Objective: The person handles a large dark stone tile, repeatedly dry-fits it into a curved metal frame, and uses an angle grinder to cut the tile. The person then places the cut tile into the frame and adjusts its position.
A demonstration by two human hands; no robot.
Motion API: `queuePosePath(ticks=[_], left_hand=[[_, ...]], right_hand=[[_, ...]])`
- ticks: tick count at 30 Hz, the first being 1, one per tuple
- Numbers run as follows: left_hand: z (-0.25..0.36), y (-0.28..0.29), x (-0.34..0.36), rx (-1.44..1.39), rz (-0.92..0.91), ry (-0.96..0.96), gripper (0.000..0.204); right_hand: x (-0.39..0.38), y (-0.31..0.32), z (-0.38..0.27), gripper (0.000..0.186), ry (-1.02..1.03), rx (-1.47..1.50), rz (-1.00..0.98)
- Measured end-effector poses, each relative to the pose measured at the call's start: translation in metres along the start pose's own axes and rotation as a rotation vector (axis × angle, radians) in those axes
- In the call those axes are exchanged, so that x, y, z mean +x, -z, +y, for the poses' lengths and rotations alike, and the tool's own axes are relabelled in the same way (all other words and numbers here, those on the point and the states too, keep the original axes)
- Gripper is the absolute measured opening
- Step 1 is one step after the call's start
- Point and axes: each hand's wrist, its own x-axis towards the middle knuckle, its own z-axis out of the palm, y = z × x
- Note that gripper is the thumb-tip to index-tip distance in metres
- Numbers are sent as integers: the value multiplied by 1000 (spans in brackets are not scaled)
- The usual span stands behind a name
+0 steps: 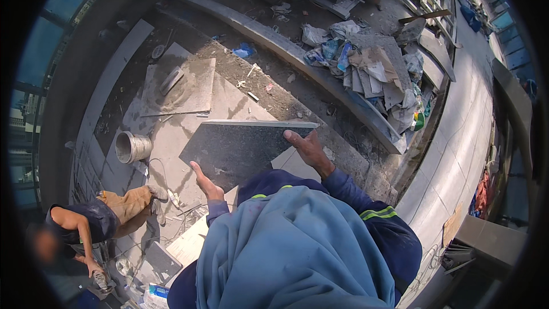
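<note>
A dark grey stone slab with a pale long edge lies across the space between my hands. My right hand grips its right end, thumb on the top face and the other fingers mostly hidden at the far edge. At the near left edge my left hand holds the slab, its visible fingers straight and the rest hidden under or behind the stone. The view from above does not show whether any of the slab rests on the floor.
Left stands a whitish bucket; beyond it lies a square board smeared with mortar. A person bends at lower left, holding a tool. A raised kerb crosses the far side, with a rubble heap of bags and broken tiles behind.
</note>
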Motion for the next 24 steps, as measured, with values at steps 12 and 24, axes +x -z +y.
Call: queuePosePath(ticks=[12, 24], left_hand=[[77, -428, 396, -161, -238, -90, 77], [81, -778, 575, -140, -417, -154, 77]], right_hand=[[513, -19, -48, 39, -52, 2, 15], [847, 93, -32, 29, 2, 930, 449]])
